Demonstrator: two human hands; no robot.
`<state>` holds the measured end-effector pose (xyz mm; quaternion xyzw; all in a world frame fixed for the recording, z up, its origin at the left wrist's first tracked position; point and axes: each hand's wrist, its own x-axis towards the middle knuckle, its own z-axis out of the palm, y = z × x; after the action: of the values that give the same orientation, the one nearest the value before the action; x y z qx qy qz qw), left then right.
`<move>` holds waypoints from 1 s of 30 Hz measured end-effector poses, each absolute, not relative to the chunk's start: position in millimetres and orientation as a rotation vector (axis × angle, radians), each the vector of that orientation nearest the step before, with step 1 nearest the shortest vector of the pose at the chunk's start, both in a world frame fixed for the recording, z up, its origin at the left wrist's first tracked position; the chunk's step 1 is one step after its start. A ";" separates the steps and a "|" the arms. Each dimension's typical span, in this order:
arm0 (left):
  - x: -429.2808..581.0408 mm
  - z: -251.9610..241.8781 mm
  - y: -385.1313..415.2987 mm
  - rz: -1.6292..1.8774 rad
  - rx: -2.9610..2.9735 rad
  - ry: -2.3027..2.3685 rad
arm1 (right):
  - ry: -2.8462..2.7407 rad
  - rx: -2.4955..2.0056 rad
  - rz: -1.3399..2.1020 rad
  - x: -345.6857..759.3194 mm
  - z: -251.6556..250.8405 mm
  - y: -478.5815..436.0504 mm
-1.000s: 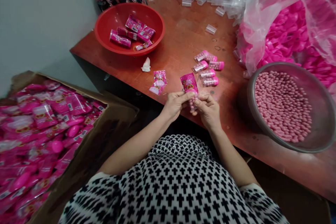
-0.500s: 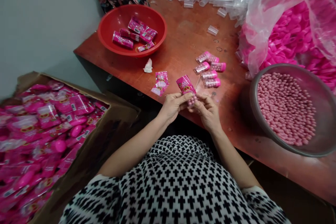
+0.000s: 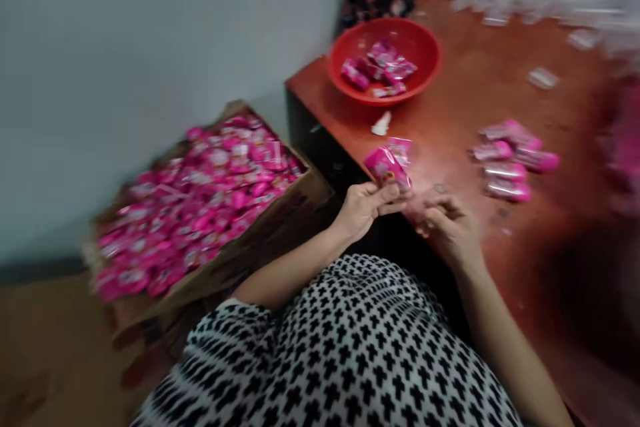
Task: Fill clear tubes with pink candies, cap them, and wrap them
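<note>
Nearest the camera, a black-and-white cross-patterned garment point(image 3: 340, 347) fills the foreground. Beyond it, the left hand point(image 3: 363, 208) pinches a pink printed plastic sachet point(image 3: 387, 168) between thumb and fingers at the near edge of the reddish-brown wooden table point(image 3: 460, 93). The right hand point(image 3: 447, 230), just right of it, is loosely curled; blur hides whether it holds anything. The grip takes only the sachet's lower end, so a slip could drop it off the table edge. To the left, an open cardboard box heaped with pink packets point(image 3: 200, 203) stands on the floor. Right, filled clear tubes with pink caps point(image 3: 510, 160) lie loose and could roll. Farthest, a red plastic bowl point(image 3: 385, 60) holds wrapped packets.
</note>
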<state>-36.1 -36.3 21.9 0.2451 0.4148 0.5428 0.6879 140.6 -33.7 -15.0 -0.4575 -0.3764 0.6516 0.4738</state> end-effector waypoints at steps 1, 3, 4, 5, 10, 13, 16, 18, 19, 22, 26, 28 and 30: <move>-53.3 25.8 -39.8 1.389 0.534 0.966 | -0.937 -1.134 1.549 138.5 -15.6 -33.6; -89.9 30.2 -46.3 1.716 0.520 1.062 | -0.962 -1.192 1.471 135.6 -18.2 -31.2; -106.8 29.8 -48.5 1.837 0.516 1.123 | -0.966 -1.226 1.450 134.6 -19.8 -29.7; -121.0 27.2 -49.3 1.908 0.526 1.190 | -0.968 -1.257 1.442 133.8 -21.0 -28.6; -134.5 -7.3 -21.3 1.650 1.085 1.592 | -1.016 -1.280 1.465 132.7 -21.4 -29.5; -109.0 -26.2 10.0 1.298 1.700 1.619 | -1.026 -1.272 1.470 133.9 -21.1 -29.2; -82.1 -37.6 38.8 0.995 2.045 1.559 | -1.051 -1.276 1.457 136.1 -21.2 -28.1; -68.8 -42.8 54.5 0.896 2.121 1.605 | -1.066 -1.281 1.444 137.2 -20.4 -27.2; -63.9 -45.1 61.1 0.874 2.134 1.640 | -1.072 -1.285 1.441 137.6 -19.6 -26.6; -55.0 -52.1 75.7 0.842 2.146 1.689 | -1.098 -1.287 1.458 138.8 -16.3 -22.8; -52.1 -60.3 82.3 0.903 2.139 1.653 | -1.120 -1.270 1.467 140.1 -12.8 -9.5; -51.5 -61.8 80.8 0.976 2.117 1.629 | -1.127 -1.270 1.434 138.1 -13.2 1.5; -49.8 -60.1 76.3 1.072 2.078 1.602 | -1.110 -1.268 1.363 133.1 -15.4 14.6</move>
<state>-49.8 76.3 -60.1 0.7244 0.5586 0.3739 0.1531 133.1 14.6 -15.4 -0.5169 -0.4528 0.5556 0.4681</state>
